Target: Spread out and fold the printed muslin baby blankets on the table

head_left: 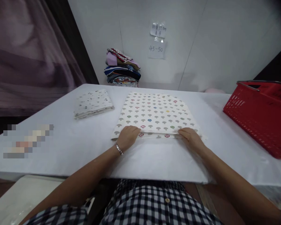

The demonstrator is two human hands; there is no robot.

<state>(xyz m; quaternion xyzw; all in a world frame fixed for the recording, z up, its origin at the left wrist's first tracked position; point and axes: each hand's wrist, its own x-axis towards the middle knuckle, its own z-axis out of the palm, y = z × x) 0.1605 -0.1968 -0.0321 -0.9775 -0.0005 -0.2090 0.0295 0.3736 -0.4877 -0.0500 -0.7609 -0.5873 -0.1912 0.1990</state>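
A white cloth with a mushroom print lies folded in layers on the table in front of me. My left hand grips the upper layer near its front edge, on the left side. Farther right along that same edge, my right hand pinches the fabric with its fingertips. Between the hands the cloth's edge is slightly raised, with a strip of lower layer showing below it. A second white printed cloth, folded into a neat rectangle, rests apart at the left.
The table has a white cover. A red plastic basket stands at the right. Behind the table rises a stack of folded fabrics by the wall. A blurred-out item lies at the left. Paper notes hang on the wall.
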